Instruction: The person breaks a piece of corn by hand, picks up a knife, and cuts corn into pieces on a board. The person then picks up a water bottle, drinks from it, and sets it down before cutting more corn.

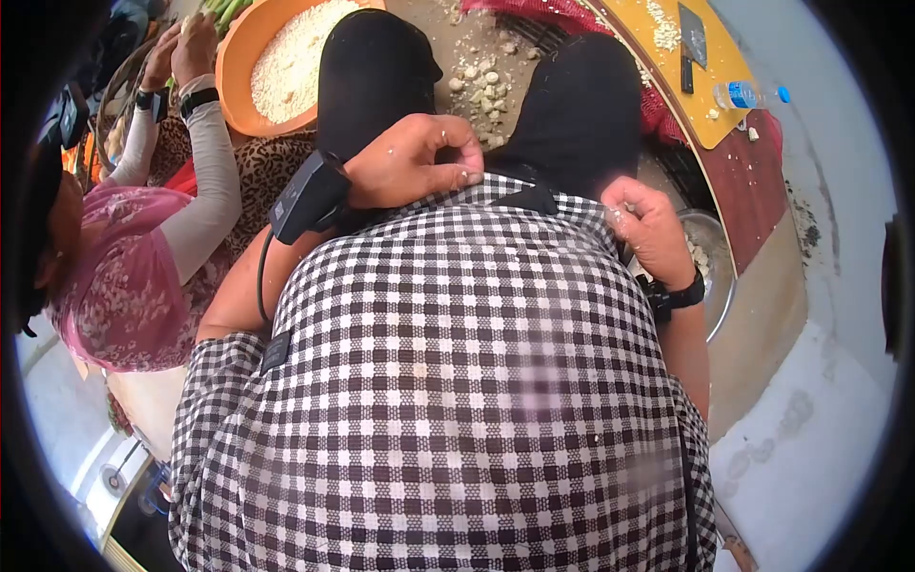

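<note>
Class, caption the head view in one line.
Left hand and right hand pinch the checked top; a knife lies on the yellow board.

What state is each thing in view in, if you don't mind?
Left hand, pinching the garment's edge
Right hand, pinching the same edge
Checked garment, worn
Orange basin, holding chopped pale pieces
Bottle, capped, on its side
Cleaver, lying flat
Yellow board, scattered with bits
</note>
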A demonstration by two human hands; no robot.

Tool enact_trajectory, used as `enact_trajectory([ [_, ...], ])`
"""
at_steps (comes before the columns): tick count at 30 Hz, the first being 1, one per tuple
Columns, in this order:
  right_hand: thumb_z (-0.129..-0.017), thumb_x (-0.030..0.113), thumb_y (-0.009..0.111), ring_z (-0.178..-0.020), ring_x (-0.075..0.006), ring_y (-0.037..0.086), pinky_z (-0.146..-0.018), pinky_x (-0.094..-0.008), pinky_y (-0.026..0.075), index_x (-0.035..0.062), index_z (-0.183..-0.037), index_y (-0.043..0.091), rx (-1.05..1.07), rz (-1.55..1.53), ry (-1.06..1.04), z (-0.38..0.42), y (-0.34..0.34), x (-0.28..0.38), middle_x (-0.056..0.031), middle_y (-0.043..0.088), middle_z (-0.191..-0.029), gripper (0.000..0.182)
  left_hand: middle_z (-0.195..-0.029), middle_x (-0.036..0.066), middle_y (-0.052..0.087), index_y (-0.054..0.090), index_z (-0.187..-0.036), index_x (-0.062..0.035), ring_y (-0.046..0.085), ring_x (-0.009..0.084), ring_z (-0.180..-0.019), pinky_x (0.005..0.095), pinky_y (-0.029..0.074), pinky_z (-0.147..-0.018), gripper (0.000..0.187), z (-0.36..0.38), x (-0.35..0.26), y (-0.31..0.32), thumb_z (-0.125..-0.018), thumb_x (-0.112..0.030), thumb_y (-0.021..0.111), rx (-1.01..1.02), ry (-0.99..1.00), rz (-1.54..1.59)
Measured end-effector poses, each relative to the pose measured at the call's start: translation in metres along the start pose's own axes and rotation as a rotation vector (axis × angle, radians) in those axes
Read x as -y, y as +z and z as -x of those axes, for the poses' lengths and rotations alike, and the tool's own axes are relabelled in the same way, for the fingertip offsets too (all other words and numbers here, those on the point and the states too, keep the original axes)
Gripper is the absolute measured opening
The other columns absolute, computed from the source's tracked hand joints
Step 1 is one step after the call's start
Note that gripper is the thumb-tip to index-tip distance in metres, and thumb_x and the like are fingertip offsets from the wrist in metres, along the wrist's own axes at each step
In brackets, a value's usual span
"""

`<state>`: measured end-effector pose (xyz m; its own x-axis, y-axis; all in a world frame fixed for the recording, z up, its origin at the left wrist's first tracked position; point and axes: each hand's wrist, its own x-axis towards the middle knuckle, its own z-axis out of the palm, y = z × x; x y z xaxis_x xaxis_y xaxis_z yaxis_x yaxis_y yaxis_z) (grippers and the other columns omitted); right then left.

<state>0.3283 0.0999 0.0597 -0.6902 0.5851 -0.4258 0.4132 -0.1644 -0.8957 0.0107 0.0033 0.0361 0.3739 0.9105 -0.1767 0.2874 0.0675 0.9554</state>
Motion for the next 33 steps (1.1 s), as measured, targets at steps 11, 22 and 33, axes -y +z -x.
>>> enact_trajectory([
  [11,-0.084,0.010,0.059,-0.077,-0.0033,0.045,-0.069,-0.0188,0.038,0.0038,-0.085,0.055,0.212,0.091,0.000,-0.018,-0.001,0.000,0.0040,0.052,-0.085,0.007,-0.091,0.002,0.062,0.060,-0.097,-0.0027,0.057,0.0103,-0.084,0.0270,0.046,-0.077,0.010,0.013,0.003,-0.002,-0.090,-0.008,0.063,0.035,0.057,0.153],
  [22,-0.090,0.006,0.056,-0.074,-0.0035,0.047,-0.068,-0.0199,0.041,0.0005,-0.098,0.063,0.239,0.053,0.000,-0.033,0.002,0.028,0.0049,0.055,-0.082,0.012,-0.090,0.003,0.063,0.064,-0.091,-0.0003,0.058,0.0103,-0.087,0.0272,0.047,-0.080,0.007,0.015,-0.002,-0.005,-0.084,0.000,0.067,-0.096,0.087,0.240],
  [33,-0.088,0.007,0.063,-0.069,-0.0031,0.049,-0.064,-0.0205,0.043,-0.0023,-0.093,0.064,0.369,0.154,0.099,-0.047,0.020,0.022,0.0038,0.056,-0.075,0.010,-0.093,0.007,0.062,0.071,-0.091,-0.0079,0.058,0.0261,-0.097,0.0372,0.047,-0.086,0.014,0.017,0.003,-0.006,-0.078,-0.004,0.070,-0.209,0.226,-0.308],
])
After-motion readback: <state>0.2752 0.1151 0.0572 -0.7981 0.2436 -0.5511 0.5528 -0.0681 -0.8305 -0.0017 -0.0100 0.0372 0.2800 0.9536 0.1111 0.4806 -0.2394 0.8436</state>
